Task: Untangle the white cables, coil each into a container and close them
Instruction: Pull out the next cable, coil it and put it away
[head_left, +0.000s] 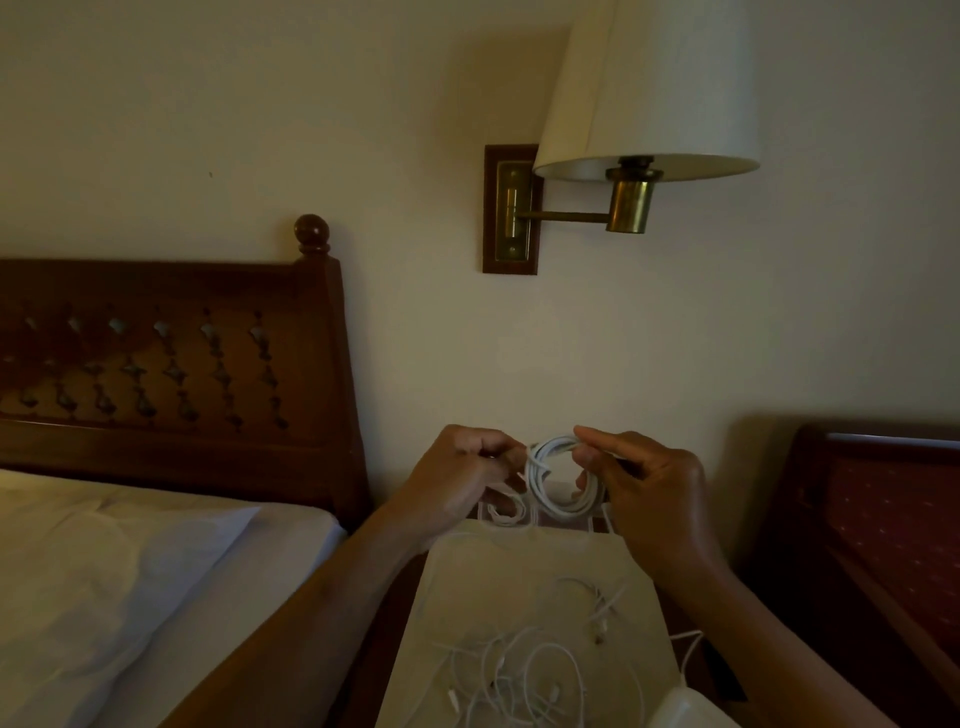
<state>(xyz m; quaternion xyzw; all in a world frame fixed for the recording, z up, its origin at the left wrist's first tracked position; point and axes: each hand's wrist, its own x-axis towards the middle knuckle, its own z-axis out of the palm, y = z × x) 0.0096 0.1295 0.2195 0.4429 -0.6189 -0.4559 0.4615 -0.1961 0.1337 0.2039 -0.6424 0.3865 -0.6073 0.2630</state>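
Note:
A white cable wound into a round coil (557, 480) hangs in the air between my hands. My right hand (649, 493) pinches the coil's top and right side. My left hand (462, 483) grips the coil's left side, where a short end sticks out. Behind and below the coil, clear plastic containers (506, 514) stand against the wall; one holds a white cable. A tangle of loose white cables (524, 675) lies on the pale cloth (467, 582) covering the nightstand, nearer to me.
A bed with white sheets (130, 571) and a dark carved headboard (171, 364) is on the left. A brass wall lamp (644, 130) hangs above. A red upholstered chair (883, 519) stands at right. A white object (685, 709) sits at the bottom edge.

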